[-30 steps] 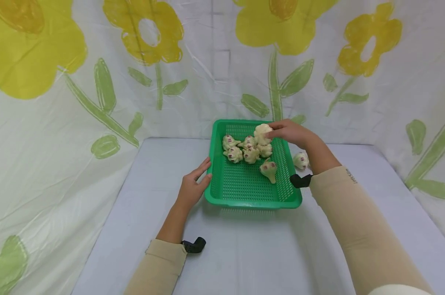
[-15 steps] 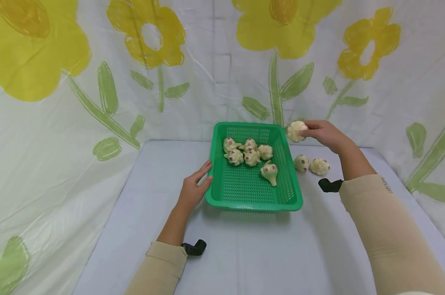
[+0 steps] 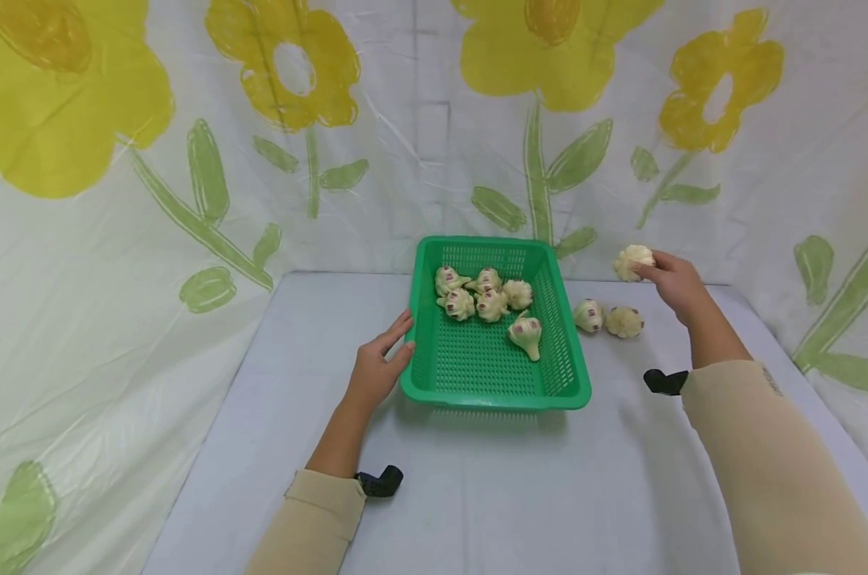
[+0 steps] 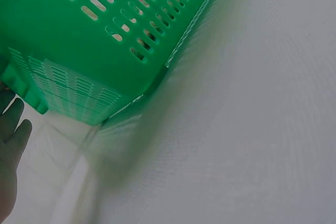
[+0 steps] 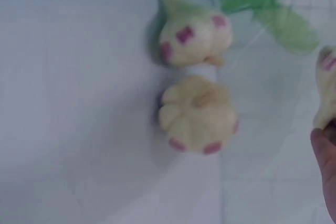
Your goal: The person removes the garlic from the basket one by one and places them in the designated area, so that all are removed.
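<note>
My right hand (image 3: 677, 286) pinches a pale garlic bulb (image 3: 633, 263) in the air, to the right of the green plastic basket (image 3: 491, 402). In the right wrist view only part of that bulb and a thumb show at the right edge. Against the basket's left rim my left hand (image 3: 376, 369) rests with its fingers extended. The left wrist view has its fingertips (image 4: 19, 129) beside the basket's slotted wall (image 4: 79, 45). Several garlic bulbs with purple marks lie inside, one bulb (image 3: 525, 335) apart from the group.
Two garlic bulbs lie side by side on the white table right of the basket: a nearer-in bulb (image 3: 588, 316) and an outer bulb (image 3: 624, 322). A white curtain (image 3: 390, 144) painted with yellow flowers hangs behind the table and along its sides.
My right hand has lifted the garlic bulb out of the basket and carried it to the right. The left hand has stayed at the rim.
</note>
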The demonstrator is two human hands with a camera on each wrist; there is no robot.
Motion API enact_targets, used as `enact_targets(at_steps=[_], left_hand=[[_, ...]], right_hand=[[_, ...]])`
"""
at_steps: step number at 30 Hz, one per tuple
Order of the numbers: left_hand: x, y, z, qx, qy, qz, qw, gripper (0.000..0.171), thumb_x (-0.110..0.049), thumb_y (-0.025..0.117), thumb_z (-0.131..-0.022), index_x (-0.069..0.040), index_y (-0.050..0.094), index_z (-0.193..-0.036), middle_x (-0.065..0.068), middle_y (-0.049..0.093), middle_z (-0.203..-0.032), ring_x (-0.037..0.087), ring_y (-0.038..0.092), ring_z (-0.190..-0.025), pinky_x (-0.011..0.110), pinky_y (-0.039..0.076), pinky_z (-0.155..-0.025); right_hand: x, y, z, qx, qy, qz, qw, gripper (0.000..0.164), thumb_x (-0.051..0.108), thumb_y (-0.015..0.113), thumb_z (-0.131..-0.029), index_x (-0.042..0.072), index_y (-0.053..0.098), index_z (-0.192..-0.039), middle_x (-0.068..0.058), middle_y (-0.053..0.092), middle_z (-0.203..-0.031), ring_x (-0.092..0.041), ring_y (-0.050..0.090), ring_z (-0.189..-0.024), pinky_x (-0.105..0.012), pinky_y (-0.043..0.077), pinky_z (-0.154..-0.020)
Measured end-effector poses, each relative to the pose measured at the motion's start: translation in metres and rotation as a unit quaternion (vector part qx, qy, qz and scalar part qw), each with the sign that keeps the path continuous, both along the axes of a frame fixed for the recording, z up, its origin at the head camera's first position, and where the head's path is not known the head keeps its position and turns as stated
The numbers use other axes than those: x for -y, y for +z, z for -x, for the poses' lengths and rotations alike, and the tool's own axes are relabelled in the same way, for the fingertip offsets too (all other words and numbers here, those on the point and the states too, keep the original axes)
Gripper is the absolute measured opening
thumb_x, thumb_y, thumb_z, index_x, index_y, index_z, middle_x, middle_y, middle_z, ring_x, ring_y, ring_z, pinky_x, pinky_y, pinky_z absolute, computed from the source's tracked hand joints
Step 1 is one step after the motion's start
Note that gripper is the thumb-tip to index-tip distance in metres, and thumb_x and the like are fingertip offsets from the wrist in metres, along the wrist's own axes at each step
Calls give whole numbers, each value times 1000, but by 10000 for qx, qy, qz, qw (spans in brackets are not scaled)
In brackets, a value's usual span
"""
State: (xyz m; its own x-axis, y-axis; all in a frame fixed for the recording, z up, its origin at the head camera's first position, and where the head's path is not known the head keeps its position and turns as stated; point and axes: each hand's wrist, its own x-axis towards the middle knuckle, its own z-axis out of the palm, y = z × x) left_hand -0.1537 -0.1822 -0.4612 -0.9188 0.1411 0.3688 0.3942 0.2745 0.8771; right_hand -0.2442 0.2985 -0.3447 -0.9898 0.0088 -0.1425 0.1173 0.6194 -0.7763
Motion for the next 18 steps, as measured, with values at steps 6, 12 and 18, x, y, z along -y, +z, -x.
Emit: enact_targets(at_steps=[6, 12, 18], left_hand=[[0, -1, 1, -14, 26, 74, 10000, 44, -20, 57, -100, -9, 53, -142, -9, 45, -151, 11, 43, -139, 36, 37, -115], [0, 1, 0, 45, 14, 51, 10000, 44, -22, 58, -100, -8, 54, -141, -10, 45, -151, 10, 42, -139, 35, 37, -115], [0, 1, 1, 54, -32, -40, 10000, 44, -20, 58, -99, -9, 53, -142, -9, 45, -151, 11, 42, -139, 36, 36, -115]], right_hand=[[-24, -30, -8, -151, -867, 196, 9959, 77, 53, 41, -101, 2, 22, -155, -29, 25, -157, -46, 15, -147, -66, 16, -117], [-41, -61, -17, 228, -1314, -200, 9909, 78, 53, 35, -101, 0, 16, -156, -29, 20, -158, -50, 18, -145, -67, 22, -114], [-50, -79, -24, 603, -1419, -352, 9874, 76, 48, 34, -102, -4, 15, -155, -31, 20, -157, -50, 22, -144, -64, 26, -115]])
